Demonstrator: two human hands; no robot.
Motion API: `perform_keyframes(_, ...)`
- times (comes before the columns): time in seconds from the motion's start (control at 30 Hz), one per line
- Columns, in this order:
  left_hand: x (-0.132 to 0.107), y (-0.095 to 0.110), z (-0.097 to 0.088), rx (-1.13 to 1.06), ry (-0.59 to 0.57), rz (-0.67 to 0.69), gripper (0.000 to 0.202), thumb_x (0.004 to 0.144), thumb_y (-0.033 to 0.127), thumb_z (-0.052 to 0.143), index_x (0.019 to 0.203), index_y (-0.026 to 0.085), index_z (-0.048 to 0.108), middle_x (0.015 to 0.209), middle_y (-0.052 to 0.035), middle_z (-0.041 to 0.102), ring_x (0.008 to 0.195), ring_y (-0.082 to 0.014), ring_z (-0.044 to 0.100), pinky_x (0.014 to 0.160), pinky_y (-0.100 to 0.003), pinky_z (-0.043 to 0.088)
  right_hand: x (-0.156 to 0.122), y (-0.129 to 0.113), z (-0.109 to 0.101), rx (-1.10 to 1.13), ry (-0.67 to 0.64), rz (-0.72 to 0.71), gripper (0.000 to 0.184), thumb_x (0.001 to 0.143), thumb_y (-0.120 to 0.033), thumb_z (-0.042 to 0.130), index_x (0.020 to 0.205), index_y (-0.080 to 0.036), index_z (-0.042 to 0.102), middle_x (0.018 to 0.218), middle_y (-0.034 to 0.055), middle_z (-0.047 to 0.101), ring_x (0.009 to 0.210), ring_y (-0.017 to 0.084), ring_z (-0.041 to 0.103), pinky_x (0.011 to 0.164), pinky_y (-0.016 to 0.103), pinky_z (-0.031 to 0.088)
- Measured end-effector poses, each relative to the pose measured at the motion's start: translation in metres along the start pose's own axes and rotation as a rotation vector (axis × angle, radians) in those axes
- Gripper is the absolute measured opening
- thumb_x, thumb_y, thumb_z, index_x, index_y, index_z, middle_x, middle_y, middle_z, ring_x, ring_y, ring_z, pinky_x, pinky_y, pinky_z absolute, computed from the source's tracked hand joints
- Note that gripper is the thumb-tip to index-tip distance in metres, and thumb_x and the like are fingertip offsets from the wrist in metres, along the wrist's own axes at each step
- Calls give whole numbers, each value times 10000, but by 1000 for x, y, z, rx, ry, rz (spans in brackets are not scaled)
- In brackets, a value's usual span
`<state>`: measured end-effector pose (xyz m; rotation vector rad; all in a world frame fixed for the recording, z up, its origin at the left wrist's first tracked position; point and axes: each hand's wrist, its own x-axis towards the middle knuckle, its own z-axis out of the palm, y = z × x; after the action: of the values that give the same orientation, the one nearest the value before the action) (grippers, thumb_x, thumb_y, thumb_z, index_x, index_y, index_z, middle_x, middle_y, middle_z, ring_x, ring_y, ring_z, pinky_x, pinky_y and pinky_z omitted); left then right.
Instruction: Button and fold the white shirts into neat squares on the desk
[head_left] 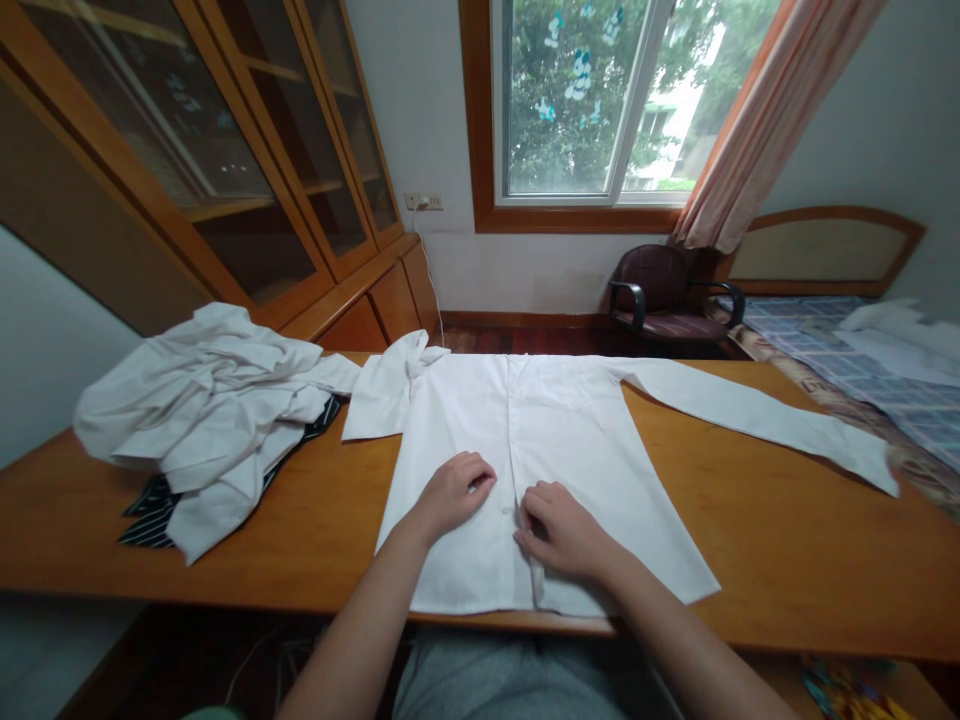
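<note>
A white long-sleeved shirt (465, 560) lies spread on the wooden table in front of me, its front placket running down the middle. Its right-hand sleeve stretches out straight across the table, while the left-hand sleeve is bunched and folded near the shoulder. My left hand (456, 490) rests over the left front panel with curled fingers, and no cloth shows between them. Beside the placket, near a small button (507, 511), my right hand (561, 530) has its fingers curled around the edge of the right front panel. The fingertips of the right hand are partly hidden.
A heap of white clothes (225, 390), with black striped fabric (154, 515) under it, lies on the table (780, 560) at left. Beyond stand a glass-fronted cabinet (330, 190), a dark armchair (660, 290) below the window, and a bed (885, 350) at right.
</note>
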<state>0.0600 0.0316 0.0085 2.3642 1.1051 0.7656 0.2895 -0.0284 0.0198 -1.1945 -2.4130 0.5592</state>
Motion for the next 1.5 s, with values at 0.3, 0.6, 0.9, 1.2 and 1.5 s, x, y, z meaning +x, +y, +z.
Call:
perform_keyframes(0.3, -4, 11, -5, 52, -83, 85, 58, 903, 220, 616, 922, 218, 671, 838, -34, 610, 853, -195, 567, 788, -323, 471, 0, 0, 2, -89, 57, 41, 115, 787, -195, 624, 754, -213, 516, 797, 22, 570, 822, 205, 488, 749, 346, 344)
perform_keyframes(0.6, -5, 15, -8, 76, -121, 137, 154, 900, 256, 664, 1039, 247, 729, 906, -47, 617, 891, -197, 581, 774, -315, 483, -1, 5, 6, -9, 114, 52, 67, 821, -135, 565, 811, -199, 580, 819, 32, 590, 827, 199, 523, 757, 332, 370)
perform_keyframes(0.9, -6, 14, -6, 102, -125, 171, 163, 945, 254, 605, 1016, 254, 751, 873, -52, 624, 875, -192, 588, 759, -322, 488, 2, 4, 6, -38, 91, 88, 77, 830, -231, 660, 825, -211, 586, 826, 19, 598, 821, 198, 526, 748, 332, 371)
perform_keyframes(1.2, -5, 21, -8, 145, -145, 192, 151, 947, 220, 582, 1001, 232, 722, 892, -52, 630, 872, -194, 597, 741, -314, 469, 0, 7, 9, -26, 124, 82, 94, 887, -210, 577, 794, -205, 591, 785, 28, 598, 773, 186, 542, 709, 308, 376)
perform_keyframes(1.5, -6, 21, -8, 111, -155, 194, 156, 929, 218, 597, 1026, 229, 719, 886, -49, 622, 862, -191, 592, 754, -319, 462, -2, 5, 7, 17, 154, 72, 94, 887, -189, 560, 813, -204, 615, 784, 27, 603, 736, 174, 554, 674, 289, 381)
